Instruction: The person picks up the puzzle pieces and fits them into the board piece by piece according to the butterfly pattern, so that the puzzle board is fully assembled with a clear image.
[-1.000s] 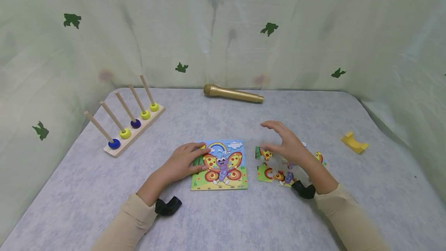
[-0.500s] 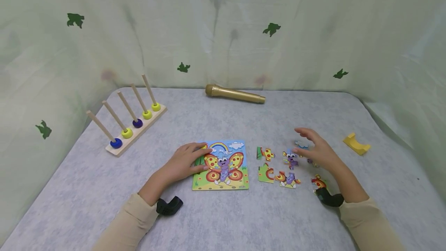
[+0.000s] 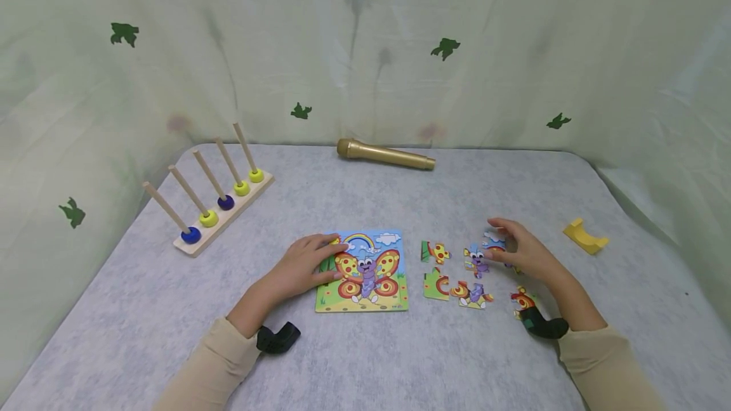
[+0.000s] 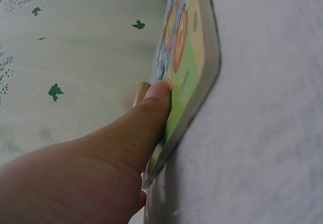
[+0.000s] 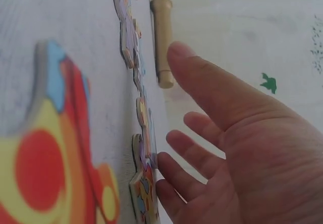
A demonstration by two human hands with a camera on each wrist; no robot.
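A square puzzle board (image 3: 365,284) with a butterfly and a rainbow lies flat at the middle of the table. My left hand (image 3: 302,262) rests on its left side, fingers spread over the picture. In the left wrist view the thumb (image 4: 151,108) lies along the board's face. To the right are loose puzzle pieces, among them a leafy corner piece (image 3: 436,292) and one with the butterfly's face (image 3: 476,260). Over the far-right pieces my right hand (image 3: 526,250) is held with thumb and fingers apart, gripping nothing. The right wrist view has pieces (image 5: 144,128) beside its fingertips.
At the back lies a gold toy microphone (image 3: 385,153). A wooden peg stand (image 3: 224,214) with blue and yellow rings stands at the left, and a curved yellow block (image 3: 585,236) lies at the far right. A pale curtain (image 3: 365,49) hangs behind the table.
My right hand has moved right from above the near pieces to the far-right ones, then dipped slightly, thumb and fingers closer together. The left hand stays on the board.
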